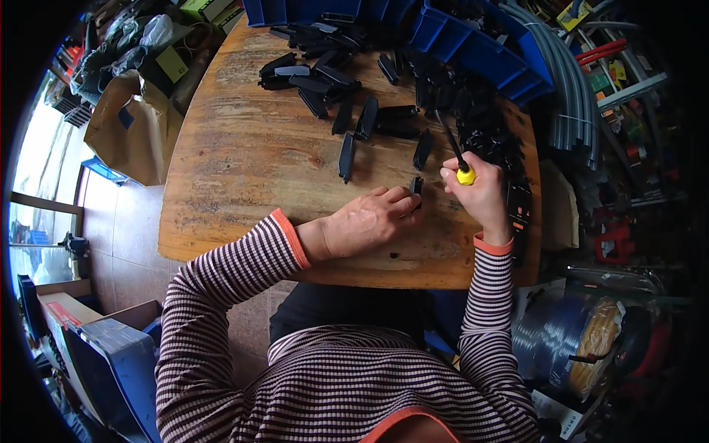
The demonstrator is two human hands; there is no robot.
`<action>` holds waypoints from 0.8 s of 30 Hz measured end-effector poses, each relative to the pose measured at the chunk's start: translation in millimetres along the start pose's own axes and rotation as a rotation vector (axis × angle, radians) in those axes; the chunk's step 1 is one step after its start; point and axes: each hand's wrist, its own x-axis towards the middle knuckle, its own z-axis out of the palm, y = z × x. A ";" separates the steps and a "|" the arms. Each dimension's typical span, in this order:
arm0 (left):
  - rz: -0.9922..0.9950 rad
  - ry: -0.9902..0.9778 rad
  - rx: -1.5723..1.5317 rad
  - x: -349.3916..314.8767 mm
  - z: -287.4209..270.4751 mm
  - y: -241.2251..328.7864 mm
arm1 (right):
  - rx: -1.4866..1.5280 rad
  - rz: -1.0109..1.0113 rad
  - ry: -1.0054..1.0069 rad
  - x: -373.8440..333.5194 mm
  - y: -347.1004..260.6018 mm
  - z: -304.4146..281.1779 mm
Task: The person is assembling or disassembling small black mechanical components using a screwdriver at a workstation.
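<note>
Head view: toward the near edge of the brown wooden worktop [244,170], the left hand [365,223] has its fingers closed on a small, black, oblong plastic-looking piece [417,184]. The right hand [481,190] grips a yellow-handled tool with a long dark shaft [465,176], its tip pointing away from that piece. The step appears to be steadying one piece for tooling; the next move likely calls for turning the tip onto it. Beyond lie loose black oblong pieces [346,156], then blue plastic bins [443,38] along the far edge.

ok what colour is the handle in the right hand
The handle shows yellow in the head view, partly hidden by the right hand.
</note>
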 end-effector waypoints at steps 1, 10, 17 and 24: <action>0.000 0.000 -0.004 -0.5 0.3 -0.5 | -0.001 0.000 -0.003 0.2 -1.0 4.7; -0.020 -0.044 -0.054 -7.2 2.6 -7.6 | -0.195 -0.333 -0.049 -2.2 -1.9 36.2; 0.011 0.092 0.046 -11.9 12.2 -12.5 | -0.219 -0.332 -0.045 -5.7 1.2 45.6; 0.053 0.097 0.048 -8.9 11.2 -14.4 | -0.356 -0.342 -0.107 -2.4 -1.0 45.1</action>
